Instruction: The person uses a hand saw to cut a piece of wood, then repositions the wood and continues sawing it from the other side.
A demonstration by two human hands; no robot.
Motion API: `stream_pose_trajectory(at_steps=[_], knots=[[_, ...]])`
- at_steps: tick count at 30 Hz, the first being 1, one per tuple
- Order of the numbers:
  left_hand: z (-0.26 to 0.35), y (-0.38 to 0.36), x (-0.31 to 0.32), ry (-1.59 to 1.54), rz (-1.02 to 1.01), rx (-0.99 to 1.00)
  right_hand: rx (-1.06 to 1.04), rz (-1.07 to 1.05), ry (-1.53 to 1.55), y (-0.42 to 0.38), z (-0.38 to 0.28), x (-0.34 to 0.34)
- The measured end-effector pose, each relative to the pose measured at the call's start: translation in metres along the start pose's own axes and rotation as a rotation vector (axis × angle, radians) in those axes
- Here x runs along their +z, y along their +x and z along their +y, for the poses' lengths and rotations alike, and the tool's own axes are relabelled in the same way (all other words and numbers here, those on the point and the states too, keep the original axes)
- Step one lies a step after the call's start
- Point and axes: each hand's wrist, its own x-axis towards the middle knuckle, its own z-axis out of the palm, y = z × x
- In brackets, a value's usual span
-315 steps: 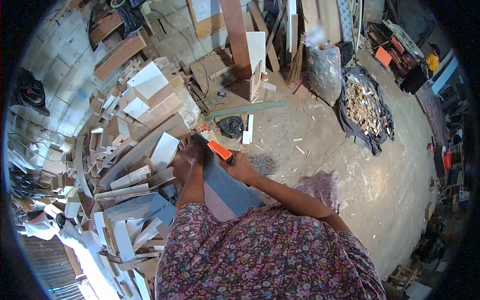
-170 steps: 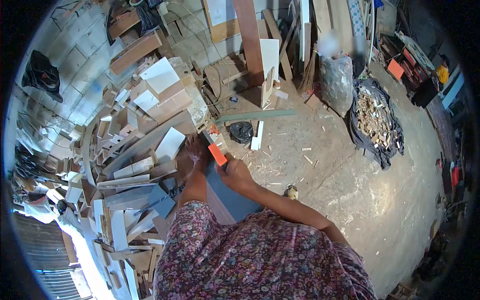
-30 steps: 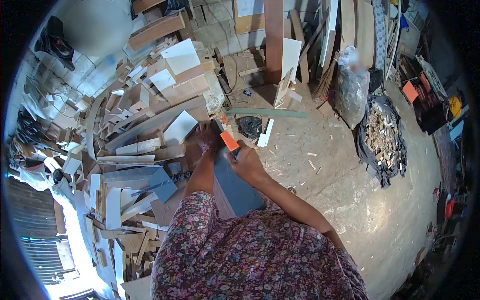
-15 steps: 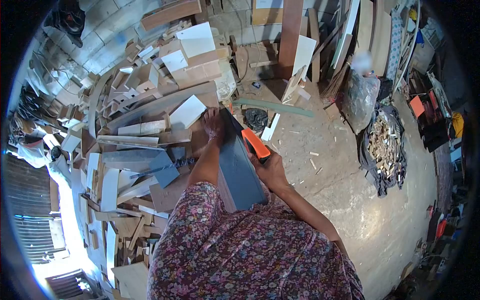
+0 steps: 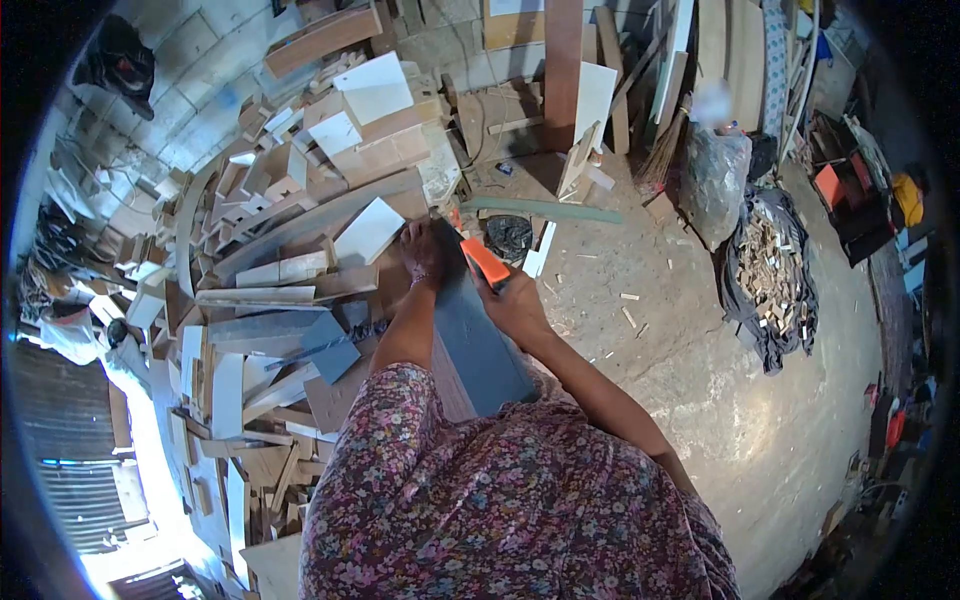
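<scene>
A handsaw with an orange and black handle (image 5: 485, 262) is in my right hand (image 5: 517, 304), whose fingers are wrapped round the grip. Its dark blade (image 5: 448, 238) slants away across the far part of a long blue-grey board (image 5: 475, 335). My left hand (image 5: 421, 252) lies at the far left side of this board, pressing down with its fingers stretched forward and slightly apart. Just left of that hand is a white panel piece (image 5: 369, 233). The board's near end reaches my floral clothing. Where the blade meets the board is too dark to make out.
Stacked wood offcuts (image 5: 290, 270) crowd the left side. On the floor beyond the saw lie a black bundle (image 5: 508, 238) and a green strip (image 5: 545, 209). Farther right, a dark sack (image 5: 770, 275) holds wood scraps beside a clear plastic bag (image 5: 716, 185). Tall boards lean at the back.
My right hand and the saw have moved forward and a little left along the board. My left hand keeps its place on the board. The whole view has shifted slightly.
</scene>
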Motion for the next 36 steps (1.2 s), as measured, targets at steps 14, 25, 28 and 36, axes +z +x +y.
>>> stream_pose_trajectory(at_steps=[14, 25, 28, 36], knots=[[0.003, -0.06, 0.023, 0.096, -0.06, -0.074, 0.058, -0.131, 0.112, -0.04, -0.013, -0.054], [0.038, -0.053, -0.043, -0.051, -0.26, -0.159, 0.122, -0.168, 0.118, -0.039, -0.039, -0.046], [0.037, -0.053, -0.041, -0.051, -0.219, -0.161, -0.025, -0.102, 0.041, -0.016, -0.012, -0.016], [0.037, -0.039, -0.041, 0.09, -0.096, -0.153, 0.018, -0.099, 0.079, 0.02, 0.006, 0.008]])
